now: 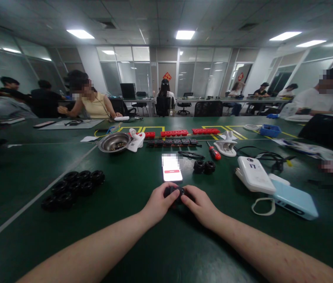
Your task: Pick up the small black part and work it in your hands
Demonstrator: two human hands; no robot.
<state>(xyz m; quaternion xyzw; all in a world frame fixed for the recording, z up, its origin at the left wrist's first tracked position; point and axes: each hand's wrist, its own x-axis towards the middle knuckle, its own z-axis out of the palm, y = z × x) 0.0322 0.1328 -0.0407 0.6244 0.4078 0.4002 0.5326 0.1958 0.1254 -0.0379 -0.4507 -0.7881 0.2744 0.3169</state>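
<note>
In the middle of the green table, my left hand (160, 203) is closed with thumb and fingers round a black toy wheel (180, 192). My right hand (201, 205) grips the same black piece from the other side; fingers cover much of it, so I cannot tell if it is one part or two. Just beyond the hands lies a phone (172, 173) with its screen lit. Two more black wheels (204, 167) stand together to the phone's right. Off to the left, several black wheels (71, 186) are grouped in rows.
Farther back are a metal bowl (115, 142) with small parts, red strips (174, 133), a black strip (172, 143), a red screwdriver (214, 151) and a white stand (227, 146). On the right lie a white power bank (255, 175), a light-blue one (295, 199) and cables. Co-workers sit around.
</note>
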